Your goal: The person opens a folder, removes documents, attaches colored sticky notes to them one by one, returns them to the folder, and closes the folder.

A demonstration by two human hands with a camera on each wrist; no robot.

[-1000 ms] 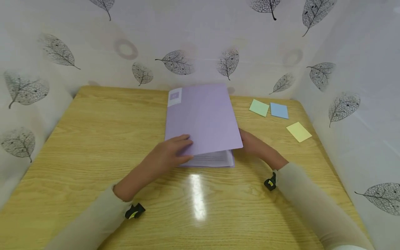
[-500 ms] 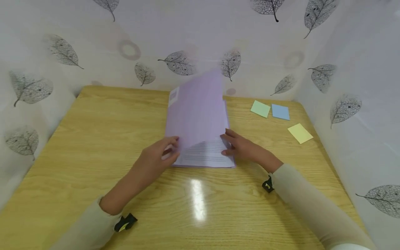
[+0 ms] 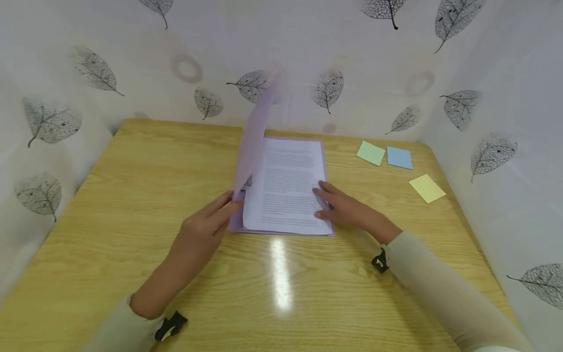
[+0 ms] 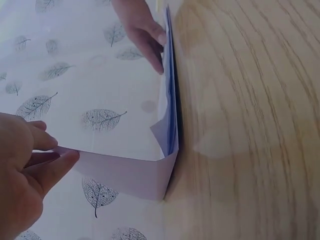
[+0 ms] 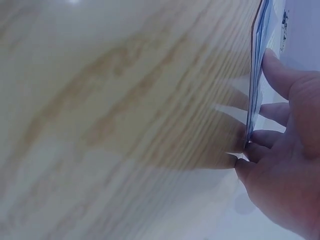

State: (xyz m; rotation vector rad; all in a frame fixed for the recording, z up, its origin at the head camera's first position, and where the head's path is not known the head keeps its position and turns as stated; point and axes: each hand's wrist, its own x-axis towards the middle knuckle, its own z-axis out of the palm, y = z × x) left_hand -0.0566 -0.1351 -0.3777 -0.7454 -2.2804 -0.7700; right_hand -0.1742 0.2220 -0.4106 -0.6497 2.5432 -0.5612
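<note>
A purple folder (image 3: 251,139) lies on the table with its cover raised nearly upright at the left. Inside it rests a stack of printed paper (image 3: 288,190), and part of a metal clip (image 3: 248,183) shows by the spine. My left hand (image 3: 200,234) pinches the cover's near edge between thumb and fingers; the left wrist view shows this pinch on the cover (image 4: 125,172). On the right side, my right hand (image 3: 347,208) rests on the paper's edge with its fingers spread and fairly straight, some touching the sheets and some at the folder's side.
Three sticky-note pads lie right of the folder: green (image 3: 371,153), blue (image 3: 399,157) and yellow (image 3: 427,188). The wooden table (image 3: 281,313) meets a leaf-printed curtain (image 3: 299,44) at the back and sides.
The cover has swung up and left from lying nearly closed, uncovering the printed sheets. My left hand has moved left with it; my right hand has shifted from the cover's edge onto the paper.
</note>
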